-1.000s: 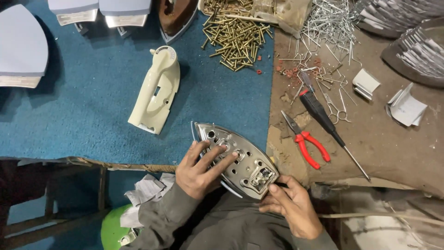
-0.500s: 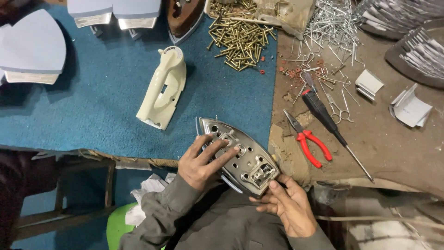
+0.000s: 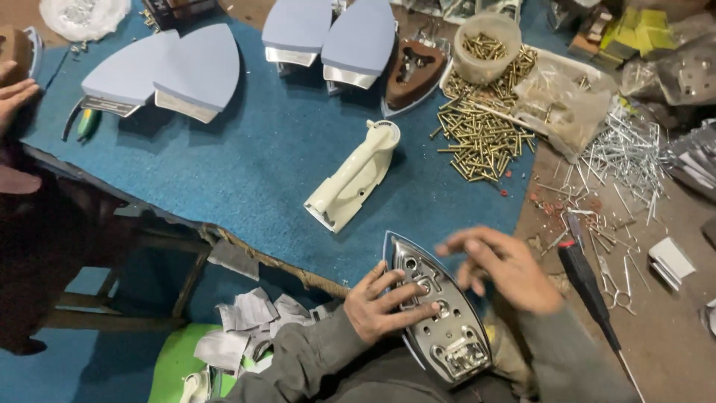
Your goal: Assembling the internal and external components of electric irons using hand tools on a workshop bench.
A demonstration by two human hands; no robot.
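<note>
A shiny metal iron soleplate [image 3: 446, 337] lies at the near edge of the blue mat, tip pointing away from me. My left hand [image 3: 384, 302] presses flat on its middle with fingers spread, holding it in place. My right hand [image 3: 501, 267] hovers blurred just right of the plate's tip, fingers apart and nothing in it. A black-handled screwdriver [image 3: 587, 280] lies just right of that hand. A cream plastic iron handle [image 3: 352, 180] rests on the mat beyond the plate.
Loose brass screws [image 3: 481, 138] and a tub of screws [image 3: 488, 46] sit at the back right, silver pins [image 3: 628, 155] beyond. Blue-grey iron covers [image 3: 200, 71] line the back. Another person's hand [image 3: 15, 93] is at the far left. Paper scraps [image 3: 246, 321] lie below the table edge.
My right hand has left the plate's rear end and risen to the right of its tip. My left hand stays on the plate. The view has tilted up and moved closer.
</note>
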